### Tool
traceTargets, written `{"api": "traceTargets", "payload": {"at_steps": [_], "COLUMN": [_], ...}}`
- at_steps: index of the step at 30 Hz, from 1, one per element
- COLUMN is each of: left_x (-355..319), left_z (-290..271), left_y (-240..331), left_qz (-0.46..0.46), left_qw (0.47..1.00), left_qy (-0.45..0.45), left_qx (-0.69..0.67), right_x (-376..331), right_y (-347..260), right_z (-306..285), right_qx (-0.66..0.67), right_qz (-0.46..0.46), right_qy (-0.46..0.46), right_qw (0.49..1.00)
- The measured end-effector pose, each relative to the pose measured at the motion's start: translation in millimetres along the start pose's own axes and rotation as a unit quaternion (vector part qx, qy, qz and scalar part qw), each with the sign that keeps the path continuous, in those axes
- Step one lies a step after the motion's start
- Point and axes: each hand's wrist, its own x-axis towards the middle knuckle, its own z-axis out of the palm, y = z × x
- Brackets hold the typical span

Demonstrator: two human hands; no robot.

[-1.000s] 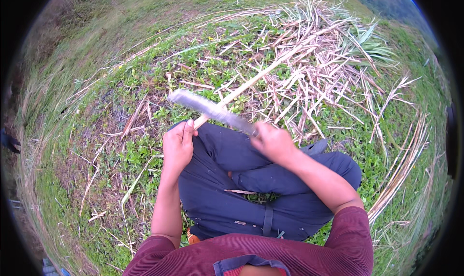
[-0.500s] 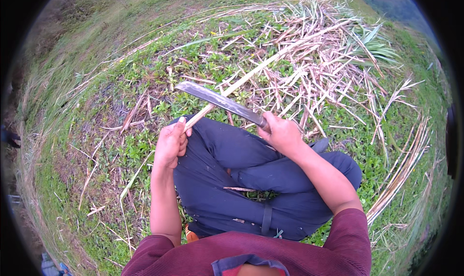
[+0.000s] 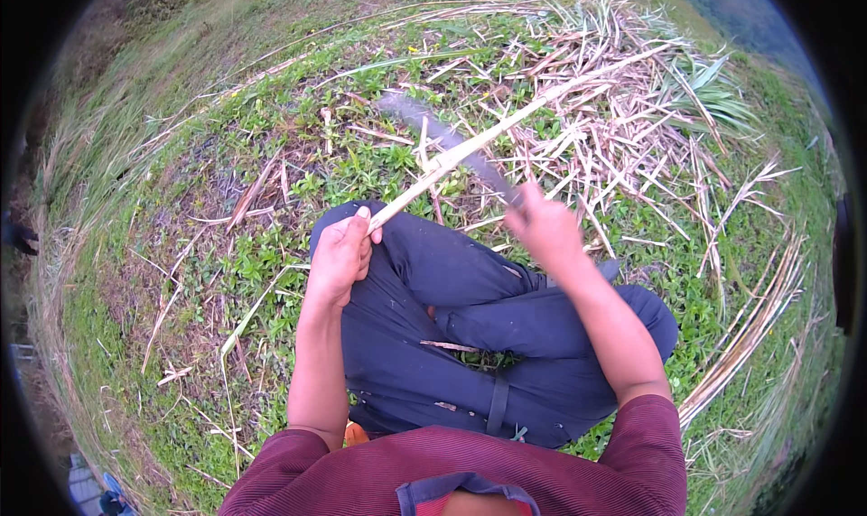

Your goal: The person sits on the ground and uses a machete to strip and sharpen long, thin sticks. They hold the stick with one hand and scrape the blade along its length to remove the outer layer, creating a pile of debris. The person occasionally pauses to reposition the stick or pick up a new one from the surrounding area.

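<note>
Stalk (image 3: pixel 506 125) looks light and stiff, best held by its near end, where our left hand (image 3: pixel 341 252) grips it while our right hand (image 3: pixel 548 232) clasps the knife (image 3: pixel 489 175).

Stalk (image 3: pixel 501 126) — left grip (image 3: pixel 341 259) at near end, strip pile (image 3: pixel 598 137) ahead right, cane bundle (image 3: pixel 756 319) right of legs (image 3: pixel 506 335)

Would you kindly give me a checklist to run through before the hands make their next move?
1. Left hand gripping the near end of the stalk: ok.
2. Right hand gripping the knife: ok.
3. Left hand apart from the blade: ok; the blade crosses the stalk farther out.
4. Stalk's far end clear of the pile of dry strips: not ok; it overlaps the pile in this view.
5. Blade touching the stalk: cannot tell; the blade is blurred.
</note>
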Motion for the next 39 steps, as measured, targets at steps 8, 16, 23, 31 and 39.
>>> {"api": "traceTargets", "payload": {"at_steps": [8, 16, 23, 31, 39], "left_x": [-2.9, -36.0, -26.2, -25.3, -42.6], "left_z": [-6.3, -35.1, -34.4, -17.8, -7.2], "left_y": [0.5, 7.5, 8.6, -7.5, 4.3], "left_qz": [-0.015, -0.003, -0.076, -0.057, -0.035], "left_qw": [1.0, 0.998, 0.993, 0.985, 0.999], "left_qy": [-0.001, 0.023, 0.02, -0.033, -0.036], "left_qx": [-0.022, 0.055, -0.093, -0.158, 0.011], "right_x": [-20.2, 39.6, -22.8, -58.3, -33.9], "right_y": [-30.8, 81.7, -35.1, -80.4, -34.9], "right_z": [-11.9, -43.4, -10.8, -0.8, -5.5], "right_qx": [-0.065, -0.058, 0.022, 0.144, 0.112], "right_qz": [-0.117, 0.176, -0.062, -0.136, -0.016], "right_qy": [-0.014, 0.045, -0.045, -0.104, -0.041], "right_qw": [0.991, 0.982, 0.997, 0.975, 0.993]}}
